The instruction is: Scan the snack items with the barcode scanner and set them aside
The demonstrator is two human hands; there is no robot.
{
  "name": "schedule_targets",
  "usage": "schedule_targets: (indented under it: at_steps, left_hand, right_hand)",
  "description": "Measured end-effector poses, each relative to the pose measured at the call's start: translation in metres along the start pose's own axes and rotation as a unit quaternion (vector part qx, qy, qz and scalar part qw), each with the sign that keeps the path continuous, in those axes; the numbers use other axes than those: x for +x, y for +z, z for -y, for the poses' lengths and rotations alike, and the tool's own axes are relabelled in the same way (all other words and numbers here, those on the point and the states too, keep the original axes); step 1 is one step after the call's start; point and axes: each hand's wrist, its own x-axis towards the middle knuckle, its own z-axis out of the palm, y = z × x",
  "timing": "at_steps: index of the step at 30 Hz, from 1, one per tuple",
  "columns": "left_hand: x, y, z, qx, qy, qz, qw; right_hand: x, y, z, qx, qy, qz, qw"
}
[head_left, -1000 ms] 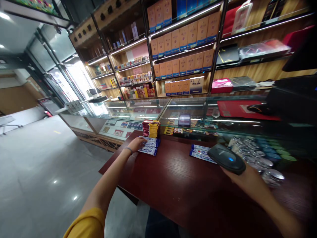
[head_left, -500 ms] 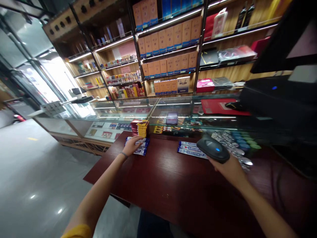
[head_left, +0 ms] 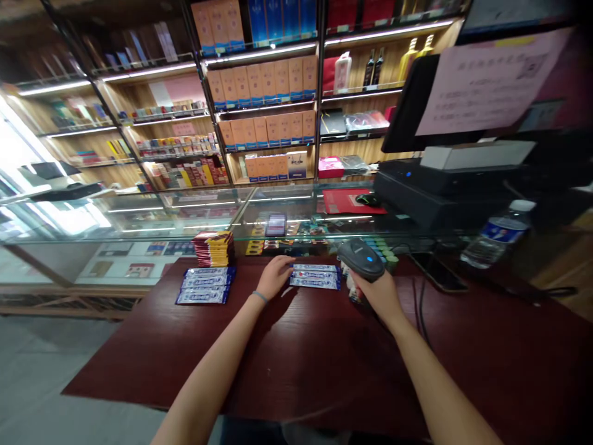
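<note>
A person's left hand [head_left: 274, 278], a band [head_left: 260, 297] at its wrist, reaches across a dark red-brown table [head_left: 278, 352] to a row of blue-and-white packets [head_left: 315, 276], its fingertips at the row's left end; whether the fingers pinch a packet or only rest beside it cannot be told from this angle. The right hand [head_left: 383, 298] is wrapped firmly around the handle of a black scanner [head_left: 361, 258], a blue light glowing on top, its head raised just beside the row's right end. The packets lie flat, side by side, between the two hands. A second group of blue-and-white packets [head_left: 204, 285] lies to the left, well apart from the first, in front of a stack of red and yellow packets [head_left: 215, 248]. Partly hidden beyond the scanner are containers with green and blue tops [head_left: 383, 252]. A phone [head_left: 438, 272] and a water bottle [head_left: 498, 235] with a white cap sit to the right, while a glass display counter [head_left: 199, 207] and shelves of orange boxes [head_left: 264, 84] line the background.
</note>
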Motion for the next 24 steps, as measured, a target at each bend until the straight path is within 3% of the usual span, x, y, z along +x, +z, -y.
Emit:
schedule_targets:
  at_steps: [4, 9, 19, 24]
  left_hand:
    - [0.012, 0.03, 0.0, -0.033, -0.001, 0.027, 0.999]
    - [0.025, 0.05, 0.009, 0.0, 0.019, 0.068, 0.997]
    - [0.035, 0.064, 0.026, 0.067, -0.027, 0.086, 0.994]
    - [0.025, 0.057, 0.009, 0.084, 0.02, 0.039, 0.996]
  right_hand:
    - [0.001, -0.008, 0.009, 0.031, 0.019, -0.011, 0.999]
    - [0.003, -0.013, 0.012, 0.04, 0.021, -0.01, 0.999]
    - [0.002, -0.014, 0.005, 0.035, 0.021, -0.016, 0.999]
    - [0.001, -0.014, 0.008, 0.048, 0.018, -0.014, 0.999]
